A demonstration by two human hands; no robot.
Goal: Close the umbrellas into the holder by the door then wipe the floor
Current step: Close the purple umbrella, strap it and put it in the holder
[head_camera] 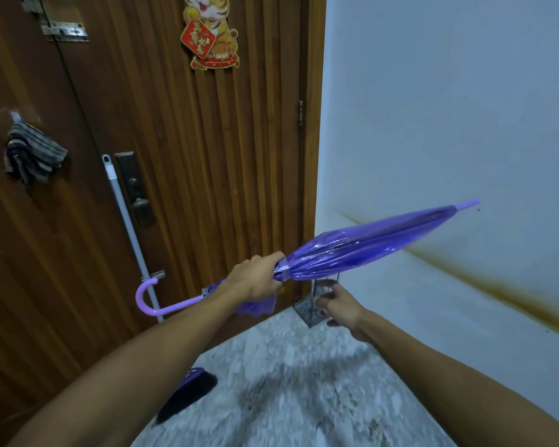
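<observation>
A folded purple see-through umbrella point(362, 245) lies nearly level in the air, its tip pointing right toward the white wall and its curved lilac handle point(147, 300) to the left. My left hand point(255, 279) grips it around the strap at the canopy's lower end. My right hand point(338, 306) hangs just below the canopy with loosely bent fingers and holds nothing. Behind that hand a dark wire umbrella holder point(312, 309) stands on the floor in the corner between the door and the wall.
A broom leans on the brown wooden door point(207, 156), its grey pole point(128, 227) rising to the lock and its dark bristles point(188, 396) on the speckled floor point(304, 382). A striped cloth point(33, 153) hangs on a hook at left. The wall point(449, 108) carries a brown stain.
</observation>
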